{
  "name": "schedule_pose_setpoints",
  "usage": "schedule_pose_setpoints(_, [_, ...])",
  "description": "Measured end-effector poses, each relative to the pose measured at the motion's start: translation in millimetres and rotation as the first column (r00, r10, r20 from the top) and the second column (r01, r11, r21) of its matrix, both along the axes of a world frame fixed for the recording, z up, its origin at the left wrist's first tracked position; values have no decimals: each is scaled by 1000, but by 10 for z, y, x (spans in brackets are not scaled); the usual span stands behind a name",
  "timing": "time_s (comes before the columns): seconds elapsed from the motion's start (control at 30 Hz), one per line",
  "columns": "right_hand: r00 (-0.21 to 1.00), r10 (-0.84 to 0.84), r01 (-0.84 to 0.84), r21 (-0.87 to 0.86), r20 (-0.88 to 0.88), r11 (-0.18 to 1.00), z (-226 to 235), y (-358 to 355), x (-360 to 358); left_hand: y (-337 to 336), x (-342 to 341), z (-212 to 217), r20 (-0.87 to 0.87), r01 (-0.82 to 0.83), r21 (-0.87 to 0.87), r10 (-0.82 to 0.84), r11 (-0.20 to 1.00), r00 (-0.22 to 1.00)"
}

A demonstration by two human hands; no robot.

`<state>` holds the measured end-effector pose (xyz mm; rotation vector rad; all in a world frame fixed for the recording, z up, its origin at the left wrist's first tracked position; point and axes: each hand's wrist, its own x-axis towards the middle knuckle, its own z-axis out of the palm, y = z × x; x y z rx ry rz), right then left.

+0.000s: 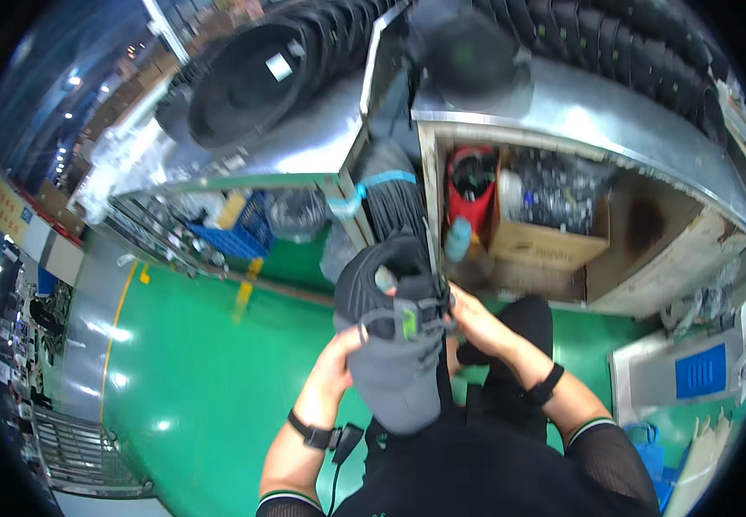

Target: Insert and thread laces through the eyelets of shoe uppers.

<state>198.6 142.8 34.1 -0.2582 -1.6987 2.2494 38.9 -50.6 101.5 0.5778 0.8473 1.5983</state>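
Grey-and-black shoe [397,349] being held upright at chest height above the green floor [209,362]. Left hand [335,362] gripping its side, right hand [472,320] pinching the laces [432,310] — seemingly lacing, next needing a steady pull.

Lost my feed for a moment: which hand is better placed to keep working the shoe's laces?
Probably the right hand: its fingers are already at the laces on the shoe. The left hand is wrapped around the shoe's side, steadying it.
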Motion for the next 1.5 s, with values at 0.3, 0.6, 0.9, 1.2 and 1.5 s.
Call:
schedule_pose_setpoints(0.3, [973,-228,217,447,-31,868,1436,642,620,538,-595,2240,-906,-407,313,141,858,-400])
schedule_pose_setpoints(0.6, [763,-397,598,790,-510,134,2259,1352,285,2039,-2620,2105,-865,-274,56,-91,960,-494])
schedule_pose_setpoints(0.9, [771,-479,608,710,-420,355,2736,2757,-556,1711,-2131,1998,-892,-176,47,-38,983,-451])
schedule_pose_setpoints(1.2, [676,-644,447,894,-358,-28,2596,2508,-27,906,-1378,1714,-903,-202,408,361,890,-232])
schedule_pose_setpoints(1.5, [486,-335,846,531,-808,-53,2317,265,729,-61,-39,1209,-862,45,433,428,900,-270])
